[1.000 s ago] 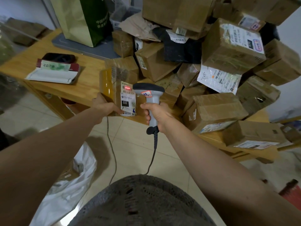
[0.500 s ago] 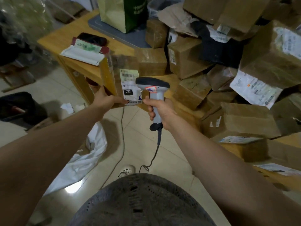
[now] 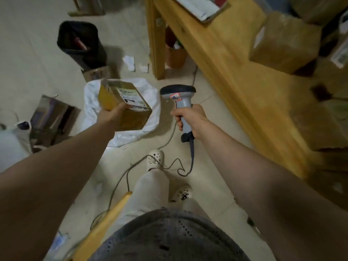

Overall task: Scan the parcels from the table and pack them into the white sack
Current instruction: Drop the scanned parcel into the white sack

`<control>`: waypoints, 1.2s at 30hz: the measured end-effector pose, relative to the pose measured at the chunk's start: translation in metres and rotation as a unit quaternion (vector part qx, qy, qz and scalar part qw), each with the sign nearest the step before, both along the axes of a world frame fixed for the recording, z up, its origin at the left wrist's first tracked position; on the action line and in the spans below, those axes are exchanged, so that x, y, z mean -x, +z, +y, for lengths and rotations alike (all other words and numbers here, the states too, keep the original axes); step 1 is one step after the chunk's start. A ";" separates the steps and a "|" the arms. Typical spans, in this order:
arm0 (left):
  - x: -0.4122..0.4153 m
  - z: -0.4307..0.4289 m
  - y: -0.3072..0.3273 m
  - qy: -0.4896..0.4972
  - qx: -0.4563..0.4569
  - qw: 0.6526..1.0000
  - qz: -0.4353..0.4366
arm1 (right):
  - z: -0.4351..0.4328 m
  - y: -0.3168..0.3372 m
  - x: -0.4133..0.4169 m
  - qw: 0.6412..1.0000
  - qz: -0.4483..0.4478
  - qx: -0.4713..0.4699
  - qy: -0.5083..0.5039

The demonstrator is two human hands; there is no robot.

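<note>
Left hand (image 3: 111,114) fingers grasping taped parcel (image 3: 125,105) above white sack (image 3: 150,95) on floor; right hand (image 3: 190,119) fingers clenched round scanner (image 3: 178,95) grip, beside bench (image 3: 235,81).

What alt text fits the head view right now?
A person's left hand holds a taped cardboard parcel, label up, above a white sack lying on the tiled floor. The right hand grips a corded grey barcode scanner beside it, and a wooden table carrying more boxes runs along the right.
</note>
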State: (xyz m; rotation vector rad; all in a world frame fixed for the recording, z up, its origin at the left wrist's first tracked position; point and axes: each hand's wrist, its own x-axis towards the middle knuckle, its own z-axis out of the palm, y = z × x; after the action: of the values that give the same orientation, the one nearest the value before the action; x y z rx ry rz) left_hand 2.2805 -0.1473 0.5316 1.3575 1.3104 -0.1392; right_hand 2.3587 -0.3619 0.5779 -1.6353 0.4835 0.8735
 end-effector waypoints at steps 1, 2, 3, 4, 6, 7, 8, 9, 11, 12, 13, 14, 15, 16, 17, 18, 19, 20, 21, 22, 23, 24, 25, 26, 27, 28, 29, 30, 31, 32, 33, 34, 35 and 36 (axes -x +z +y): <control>-0.001 0.010 -0.010 0.024 0.004 0.999 0.021 | 0.012 -0.010 -0.005 1.000 0.007 0.007 0.007; -0.002 0.020 -0.022 0.047 0.008 0.998 0.037 | 0.025 -0.020 -0.011 1.000 0.015 0.011 0.012; -0.004 0.030 -0.034 0.067 0.017 0.997 0.042 | 0.038 -0.031 -0.017 0.999 0.022 0.016 0.018; -0.007 0.041 -0.047 0.086 0.031 0.995 0.044 | 0.052 -0.043 -0.023 0.999 0.028 0.023 0.025; -0.012 0.060 -0.072 0.120 0.057 0.989 0.058 | 0.077 -0.069 -0.035 0.998 0.034 0.041 0.045; -0.014 0.068 -0.085 0.137 0.070 0.986 0.064 | 0.089 -0.083 -0.041 0.997 0.034 0.050 0.055; -0.016 0.077 -0.098 0.154 0.084 0.982 0.068 | 0.101 -0.098 -0.046 0.995 0.035 0.060 0.065; -0.018 0.085 -0.111 0.170 0.095 0.978 0.072 | 0.112 -0.113 -0.051 0.994 0.035 0.072 0.076; -0.019 0.100 -0.138 0.186 0.109 0.972 0.092 | 0.131 -0.143 -0.058 0.990 0.039 0.095 0.096; -0.019 0.107 -0.151 0.188 0.112 0.970 0.103 | 0.141 -0.159 -0.062 0.988 0.042 0.103 0.104; -0.020 0.113 -0.164 0.192 0.109 0.969 0.112 | 0.149 -0.175 -0.064 0.986 0.045 0.111 0.112; -0.019 0.119 -0.178 0.201 0.101 0.967 0.117 | 0.158 -0.190 -0.067 0.984 0.047 0.120 0.123; -0.020 0.125 -0.192 0.211 0.091 0.966 0.118 | 0.166 -0.206 -0.069 0.981 0.048 0.130 0.134; -0.019 0.130 -0.207 0.219 0.080 0.965 0.119 | 0.173 -0.222 -0.071 0.978 0.049 0.137 0.146; -0.019 0.136 -0.221 0.219 0.065 0.966 0.121 | 0.181 -0.237 -0.072 0.976 0.051 0.140 0.158; -0.017 0.143 -0.235 0.209 0.045 0.969 0.123 | 0.188 -0.252 -0.073 0.974 0.052 0.139 0.169; -0.016 0.150 -0.250 0.188 0.023 0.974 0.124 | 0.196 -0.266 -0.074 0.972 0.053 0.138 0.180; -0.015 0.158 -0.263 0.159 -0.002 0.979 0.129 | 0.203 -0.279 -0.075 0.971 0.054 0.138 0.190; -0.016 0.165 -0.276 0.125 -0.035 0.981 0.142 | 0.210 -0.291 -0.076 0.969 0.054 0.137 0.198; -0.018 0.172 -0.285 0.092 -0.076 0.978 0.169 | 0.216 -0.303 -0.077 0.968 0.053 0.137 0.204; -0.021 0.179 -0.293 0.066 -0.115 0.970 0.206 | 0.223 -0.314 -0.078 0.966 0.051 0.139 0.211; -0.026 0.185 -0.301 0.047 -0.145 0.960 0.236 | 0.229 -0.325 -0.078 0.964 0.045 0.141 0.219; -0.030 0.191 -0.309 0.034 -0.161 0.954 0.250 | 0.234 -0.336 -0.079 0.963 0.037 0.145 0.226; -0.034 0.196 -0.317 0.027 -0.163 0.954 0.251 | 0.239 -0.346 -0.079 0.961 0.029 0.149 0.233; -0.037 0.202 -0.327 0.024 -0.160 0.955 0.248 | 0.244 -0.356 -0.079 0.959 0.022 0.152 0.239; -0.037 0.207 -0.339 0.023 -0.154 0.957 0.244 | 0.250 -0.367 -0.079 0.957 0.016 0.155 0.243; -0.038 0.212 -0.352 0.026 -0.147 0.960 0.237 | 0.256 -0.378 -0.078 0.957 0.011 0.157 0.245; -0.037 0.214 -0.364 0.035 -0.132 0.965 0.224 | 0.261 -0.388 -0.078 0.957 0.009 0.158 0.244; -0.037 0.216 -0.376 0.045 -0.116 0.970 0.207 | 0.266 -0.397 -0.078 0.957 0.008 0.159 0.242; -0.037 0.216 -0.386 0.053 -0.104 0.974 0.196 | 0.271 -0.405 -0.077 0.958 0.008 0.158 0.239; -0.036 0.215 -0.394 0.055 -0.101 0.973 0.197 | 0.275 -0.413 -0.077 0.959 0.008 0.157 0.236; -0.036 0.214 -0.402 0.052 -0.108 0.971 0.209 | 0.278 -0.420 -0.077 0.959 0.007 0.157 0.236; -0.037 0.213 -0.408 0.050 -0.113 0.968 0.219 | 0.281 -0.427 -0.077 0.958 0.003 0.158 0.239; -0.039 0.211 -0.413 0.061 -0.102 0.970 0.210 | 0.283 -0.433 -0.077 0.957 -0.002 0.160 0.242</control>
State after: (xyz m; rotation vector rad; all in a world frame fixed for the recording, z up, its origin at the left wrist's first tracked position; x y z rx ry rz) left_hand 2.3191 0.0634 0.1185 1.4658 1.8006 -0.2219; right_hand 2.4352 -0.0789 0.1451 -2.1021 0.2259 1.1958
